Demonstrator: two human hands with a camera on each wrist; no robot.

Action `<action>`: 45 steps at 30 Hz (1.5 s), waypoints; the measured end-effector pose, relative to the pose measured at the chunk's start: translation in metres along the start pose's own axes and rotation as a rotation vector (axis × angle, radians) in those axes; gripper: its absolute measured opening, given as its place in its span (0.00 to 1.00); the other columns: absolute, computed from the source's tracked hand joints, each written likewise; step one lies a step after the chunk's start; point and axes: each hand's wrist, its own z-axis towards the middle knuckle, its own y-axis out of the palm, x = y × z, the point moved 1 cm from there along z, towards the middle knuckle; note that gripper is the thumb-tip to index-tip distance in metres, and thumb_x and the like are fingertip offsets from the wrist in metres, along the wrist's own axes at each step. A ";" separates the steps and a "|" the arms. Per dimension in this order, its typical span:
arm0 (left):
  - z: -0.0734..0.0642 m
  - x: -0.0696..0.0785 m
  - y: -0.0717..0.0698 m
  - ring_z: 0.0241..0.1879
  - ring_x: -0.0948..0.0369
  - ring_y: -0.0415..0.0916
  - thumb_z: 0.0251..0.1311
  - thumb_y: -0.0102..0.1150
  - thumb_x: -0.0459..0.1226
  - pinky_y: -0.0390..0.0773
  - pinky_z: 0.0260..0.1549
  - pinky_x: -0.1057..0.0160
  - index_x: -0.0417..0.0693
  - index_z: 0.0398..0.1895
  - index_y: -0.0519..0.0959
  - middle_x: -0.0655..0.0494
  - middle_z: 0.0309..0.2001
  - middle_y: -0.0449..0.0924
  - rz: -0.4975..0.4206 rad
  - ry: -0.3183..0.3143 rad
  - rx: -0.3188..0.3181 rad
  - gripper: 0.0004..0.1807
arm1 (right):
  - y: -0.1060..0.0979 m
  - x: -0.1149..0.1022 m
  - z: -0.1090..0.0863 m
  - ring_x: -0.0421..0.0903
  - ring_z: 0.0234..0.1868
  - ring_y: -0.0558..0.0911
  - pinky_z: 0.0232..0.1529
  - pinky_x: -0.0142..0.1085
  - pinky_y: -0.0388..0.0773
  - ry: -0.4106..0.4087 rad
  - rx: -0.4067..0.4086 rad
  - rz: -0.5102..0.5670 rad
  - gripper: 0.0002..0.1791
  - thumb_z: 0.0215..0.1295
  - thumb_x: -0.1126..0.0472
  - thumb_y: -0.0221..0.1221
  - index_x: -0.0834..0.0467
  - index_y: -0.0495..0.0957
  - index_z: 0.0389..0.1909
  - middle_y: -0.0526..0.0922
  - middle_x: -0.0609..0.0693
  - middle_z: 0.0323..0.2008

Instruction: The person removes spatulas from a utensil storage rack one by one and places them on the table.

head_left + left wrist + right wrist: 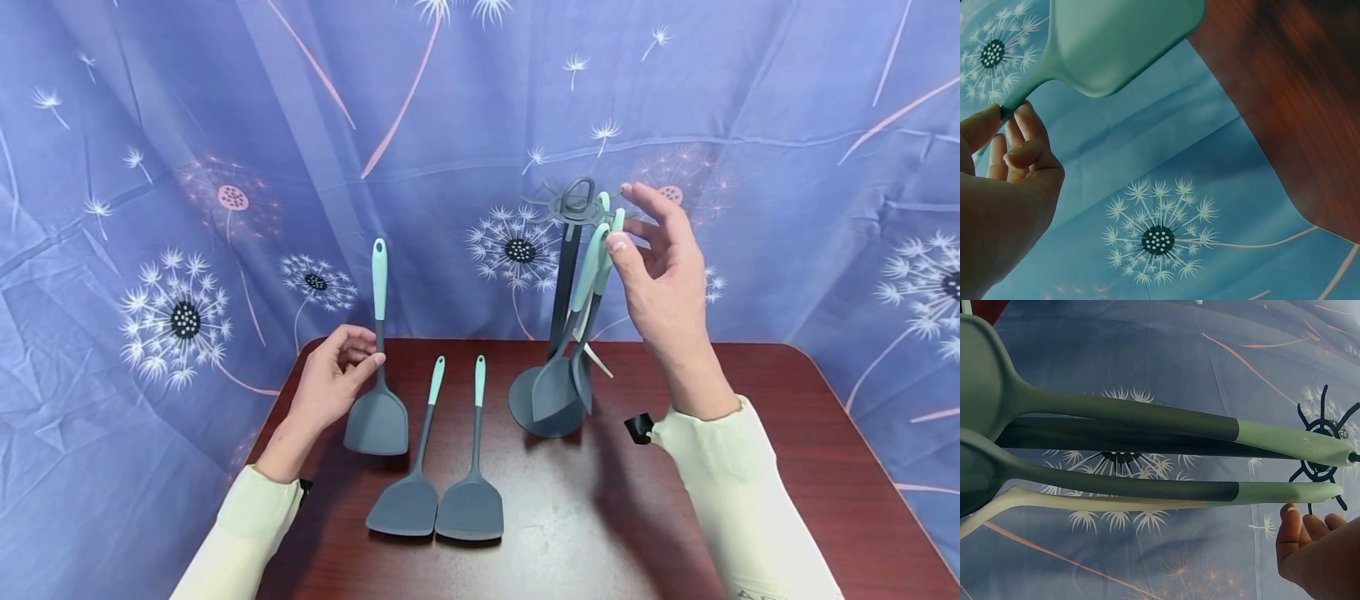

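At the counter's (810,467) left, our left grip (333,375) is pinching an upright spatula (377,425) by its shaft. We are holding our right grip (666,275) spread beside hanging utensils (557,392), which are partly hiding a rack (564,292). Two other spatulas (405,507) are lying nearer us.

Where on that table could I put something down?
The table is bare between the lying spatulas and right sleeve, in front of the utensil stand, and right of that sleeve. It's crowded at left, with the left hand, held spatula and lying pair, and around the stand.
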 end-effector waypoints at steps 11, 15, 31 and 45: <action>-0.006 -0.010 -0.005 0.40 0.56 0.82 0.72 0.67 0.35 0.78 0.36 0.70 0.45 0.54 0.81 0.48 0.43 0.86 0.026 0.004 -0.012 0.12 | 0.001 0.001 0.001 0.50 0.61 0.78 0.59 0.33 0.73 -0.003 0.000 0.028 0.30 0.71 0.64 0.66 0.58 0.74 0.73 0.75 0.57 0.72; -0.007 -0.012 -0.007 0.40 0.56 0.83 0.71 0.68 0.35 0.79 0.36 0.70 0.45 0.54 0.81 0.48 0.43 0.86 0.037 -0.015 -0.022 0.12 | 0.000 0.000 0.000 0.50 0.61 0.78 0.59 0.33 0.74 -0.008 0.000 0.028 0.30 0.71 0.64 0.67 0.58 0.74 0.73 0.74 0.58 0.72; -0.015 -0.034 -0.012 0.39 0.55 0.84 0.72 0.67 0.33 0.78 0.33 0.68 0.42 0.55 0.79 0.44 0.43 0.86 0.035 -0.124 -0.062 0.13 | 0.000 0.001 0.000 0.49 0.61 0.79 0.59 0.33 0.74 -0.015 0.003 0.003 0.30 0.71 0.65 0.66 0.58 0.74 0.73 0.75 0.57 0.72; -0.023 -0.052 -0.016 0.39 0.54 0.84 0.71 0.67 0.32 0.79 0.31 0.66 0.40 0.56 0.80 0.45 0.42 0.87 0.095 -0.213 -0.132 0.13 | 0.001 0.001 0.000 0.50 0.59 0.80 0.58 0.33 0.75 -0.036 0.001 0.017 0.30 0.71 0.65 0.65 0.59 0.74 0.73 0.75 0.60 0.71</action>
